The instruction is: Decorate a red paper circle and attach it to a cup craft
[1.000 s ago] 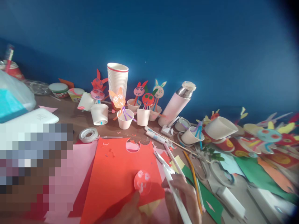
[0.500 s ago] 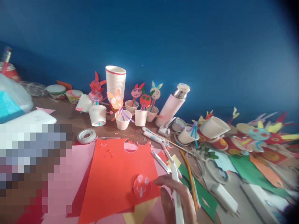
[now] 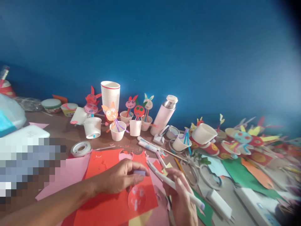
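My left hand (image 3: pixel 117 177) reaches in from the lower left, its thumb and fingers pinched on a small pale purple marker cap (image 3: pixel 139 173). My right hand (image 3: pixel 182 194) grips a white marker (image 3: pixel 170 182), which slants with its pale purple end toward the lower right. The marker's upper-left end seems to point toward the scissors. Below the cap, a round red paper face (image 3: pixel 137 201) with white eyes and mouth lies on a red paper sheet (image 3: pixel 105 207). Part of the sheet is hidden by my left forearm.
Paper cups with paper-faced figures, such as an orange one (image 3: pixel 111 113), stand along the wall. A pink thermos (image 3: pixel 162 117) leans behind. Scissors (image 3: pixel 152 167), a tape roll (image 3: pixel 80 148), green paper (image 3: pixel 242 175) and a white adapter (image 3: pixel 218 202) lie around.
My left hand has come into view over the red sheet with the cap. The marker in my right hand has swung from upright to slanted. The whole scene sits lower in view.
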`<state>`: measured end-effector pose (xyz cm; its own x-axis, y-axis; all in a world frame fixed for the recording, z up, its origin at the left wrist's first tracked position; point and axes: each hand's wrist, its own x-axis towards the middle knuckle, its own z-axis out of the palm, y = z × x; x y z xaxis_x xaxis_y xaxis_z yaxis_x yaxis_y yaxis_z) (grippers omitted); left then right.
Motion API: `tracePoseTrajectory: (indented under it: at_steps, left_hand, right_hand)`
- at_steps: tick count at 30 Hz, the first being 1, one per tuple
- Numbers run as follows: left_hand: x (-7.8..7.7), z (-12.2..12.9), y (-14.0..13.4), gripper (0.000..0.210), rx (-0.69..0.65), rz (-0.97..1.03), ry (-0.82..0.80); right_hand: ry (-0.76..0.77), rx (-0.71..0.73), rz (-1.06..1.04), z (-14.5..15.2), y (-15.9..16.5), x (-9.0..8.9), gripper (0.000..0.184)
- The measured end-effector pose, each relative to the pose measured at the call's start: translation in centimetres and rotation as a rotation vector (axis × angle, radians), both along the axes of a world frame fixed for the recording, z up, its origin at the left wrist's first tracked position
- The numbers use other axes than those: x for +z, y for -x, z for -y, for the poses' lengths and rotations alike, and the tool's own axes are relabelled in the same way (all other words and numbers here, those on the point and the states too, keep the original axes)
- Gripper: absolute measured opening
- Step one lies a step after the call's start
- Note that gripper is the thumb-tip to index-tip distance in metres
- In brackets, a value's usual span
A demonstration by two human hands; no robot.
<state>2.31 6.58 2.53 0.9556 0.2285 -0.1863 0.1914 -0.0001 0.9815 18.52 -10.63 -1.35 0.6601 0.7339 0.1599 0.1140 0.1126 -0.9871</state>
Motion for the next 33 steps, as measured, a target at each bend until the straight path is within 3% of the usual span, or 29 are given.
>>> tracePoseTrajectory:
  at_steps: [3, 9, 14, 22, 33]
  left_hand:
    - [-0.9, -1.0, -0.2, 0.038, -0.004, -0.003, 0.056]
    - [-2.3, -2.0, -0.7, 0.044, -0.002, 0.057, 0.306]
    - [-2.2, -1.8, -0.7, 0.049, 0.003, 0.062, 0.277]
    - [-2.0, -1.3, -0.5, 0.057, -0.016, 0.007, 0.243]
    - [-2.6, -1.2, -0.5, 0.054, -0.09, 0.031, 0.255]
  right_hand:
    - [-0.041, 0.053, -0.168, -0.2, 0.2, 0.2, 0.03]
    - [-0.05, 0.104, -0.153, -0.3, 0.8, 0.8, 0.034]
    - [0.007, 0.169, -0.069, -0.2, 1.2, 1.1, 0.04]
    - [0.056, 0.142, -0.023, -0.2, 1.7, 1.1, 0.039]
    - [0.162, 0.172, 0.168, -0.2, 1.9, 0.8, 0.043]
